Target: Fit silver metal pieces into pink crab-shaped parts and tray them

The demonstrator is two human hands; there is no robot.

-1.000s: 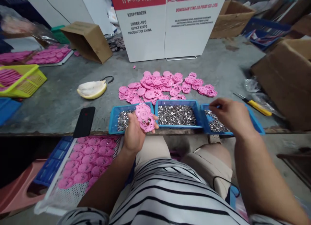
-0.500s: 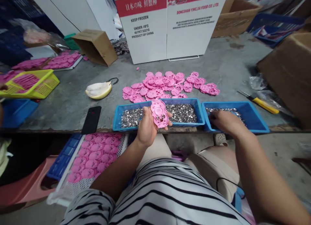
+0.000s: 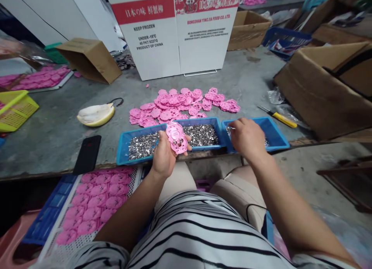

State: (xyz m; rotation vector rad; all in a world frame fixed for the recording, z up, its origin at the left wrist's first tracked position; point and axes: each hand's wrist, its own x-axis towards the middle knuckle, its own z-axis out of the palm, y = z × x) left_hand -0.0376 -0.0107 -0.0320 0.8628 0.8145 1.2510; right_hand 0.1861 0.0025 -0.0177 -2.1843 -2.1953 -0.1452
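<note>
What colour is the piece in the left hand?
The piece in the left hand is pink; the head view shows it.

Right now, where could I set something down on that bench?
There's bare benchtop between the white carton, pink pile and right-hand brown box, and a narrower patch between the phone and the left blue bin. It's crowded in front, where the left hand holds a pink piece and the right hand is at the right bin.

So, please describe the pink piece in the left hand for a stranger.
From the big white carton, come nearer, past the pink pile, to three blue bins. By the left two, the left hand holds the pink piece, unlike its loosely piled neighbours.
</note>
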